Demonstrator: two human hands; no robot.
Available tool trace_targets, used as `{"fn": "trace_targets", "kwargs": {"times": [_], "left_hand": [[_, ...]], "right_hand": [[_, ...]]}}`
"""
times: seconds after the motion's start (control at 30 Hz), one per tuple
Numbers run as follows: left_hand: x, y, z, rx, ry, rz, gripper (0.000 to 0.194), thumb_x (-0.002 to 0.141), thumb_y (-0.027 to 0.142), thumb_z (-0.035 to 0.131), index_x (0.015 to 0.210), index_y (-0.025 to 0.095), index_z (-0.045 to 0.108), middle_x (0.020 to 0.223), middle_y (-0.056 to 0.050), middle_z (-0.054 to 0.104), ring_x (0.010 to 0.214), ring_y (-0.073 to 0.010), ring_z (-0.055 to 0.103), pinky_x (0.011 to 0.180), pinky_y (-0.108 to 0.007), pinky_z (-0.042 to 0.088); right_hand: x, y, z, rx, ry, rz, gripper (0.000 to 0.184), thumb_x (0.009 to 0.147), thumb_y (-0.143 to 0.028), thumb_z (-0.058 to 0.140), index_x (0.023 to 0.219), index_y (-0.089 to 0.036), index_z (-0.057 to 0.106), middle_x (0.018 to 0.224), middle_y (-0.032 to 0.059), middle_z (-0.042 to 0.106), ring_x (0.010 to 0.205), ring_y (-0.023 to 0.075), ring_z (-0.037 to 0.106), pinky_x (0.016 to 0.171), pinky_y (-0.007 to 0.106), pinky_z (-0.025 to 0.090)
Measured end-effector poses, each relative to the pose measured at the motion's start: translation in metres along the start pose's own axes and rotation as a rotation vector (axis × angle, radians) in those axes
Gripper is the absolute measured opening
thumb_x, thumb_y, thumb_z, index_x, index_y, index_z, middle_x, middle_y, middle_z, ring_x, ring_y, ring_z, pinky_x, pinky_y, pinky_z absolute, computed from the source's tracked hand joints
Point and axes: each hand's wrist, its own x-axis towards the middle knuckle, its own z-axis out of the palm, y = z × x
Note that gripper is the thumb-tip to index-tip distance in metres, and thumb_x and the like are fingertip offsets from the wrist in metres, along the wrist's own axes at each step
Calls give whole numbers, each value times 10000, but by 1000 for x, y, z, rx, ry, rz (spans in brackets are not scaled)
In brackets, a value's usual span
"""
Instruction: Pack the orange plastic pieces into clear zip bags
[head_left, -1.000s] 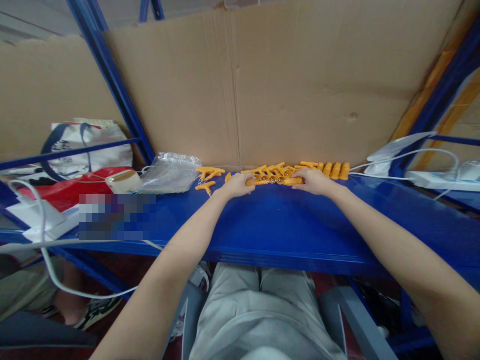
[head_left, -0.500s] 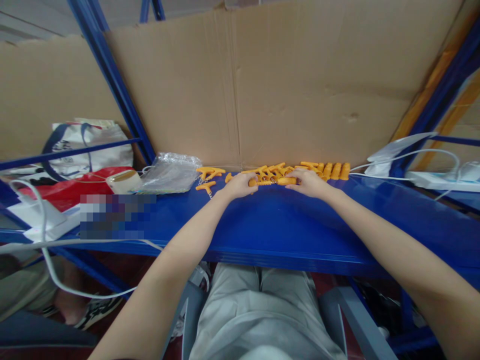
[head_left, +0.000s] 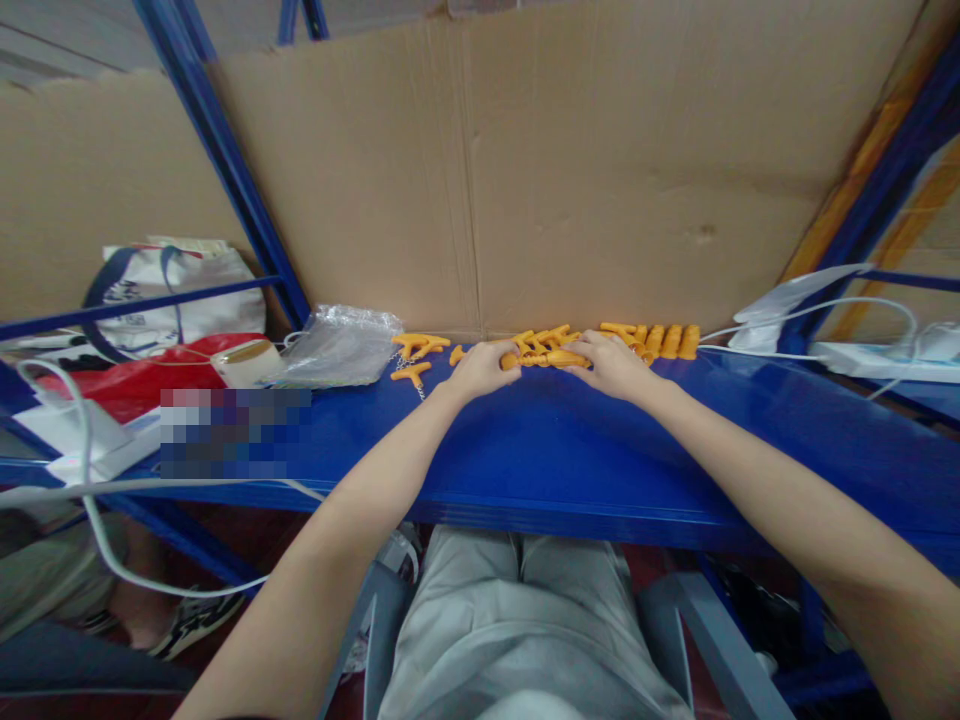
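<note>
Closed around one end of an orange ribbed plastic piece, my left hand is at the back of the blue table. My right hand grips an orange tube-shaped piece, its fingers partly hiding it. The two pieces lie end to end between my hands and appear to touch. Just behind them is a row of orange T-shaped handles, partly covered. Orange cup-shaped pieces stand in a row to the right of my right hand. Left of my left hand lie orange T-handles with metal chains.
A cardboard sheet rises behind the blue table. Clear plastic bags, a red item and a white tote bag are at the left. White cables hang at the left; a power strip lies right.
My right hand has moved slightly left, bringing the tube-shaped piece up against the ribbed piece. My left hand has shifted a little right. The gap between the pieces has closed.
</note>
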Motion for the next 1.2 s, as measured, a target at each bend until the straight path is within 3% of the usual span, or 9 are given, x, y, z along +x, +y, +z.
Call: {"fn": "trace_targets", "kwargs": {"times": [0.53, 0.93, 1.2], "left_hand": [[0, 1, 1, -37, 5, -43, 187, 704, 227, 597, 846, 179, 709, 734, -16, 712, 672, -171, 631, 610, -247, 414], [-1, 3, 3, -8, 17, -13, 166, 693, 235, 610, 823, 186, 701, 716, -10, 703, 669, -169, 636, 594, -240, 410], [0, 0, 1, 20, 7, -54, 251, 717, 254, 636, 949, 191, 711, 834, -45, 737, 760, -207, 673, 664, -269, 453]], "right_hand": [[-1, -3, 1, -23, -16, 9, 371, 927, -294, 526, 1245, -153, 655, 1064, 157, 624, 892, 266, 627, 819, 391, 490], [-1, 1, 13, 119, 54, -7, 356, 914, -286, 541, 1230, -183, 668, 1027, 131, 622, 878, 252, 624, 837, 409, 504], [6, 11, 18, 460, 114, 65, 440, 804, -345, 687, 1211, -180, 663, 1068, 121, 665, 928, 257, 637, 875, 453, 523]]}}
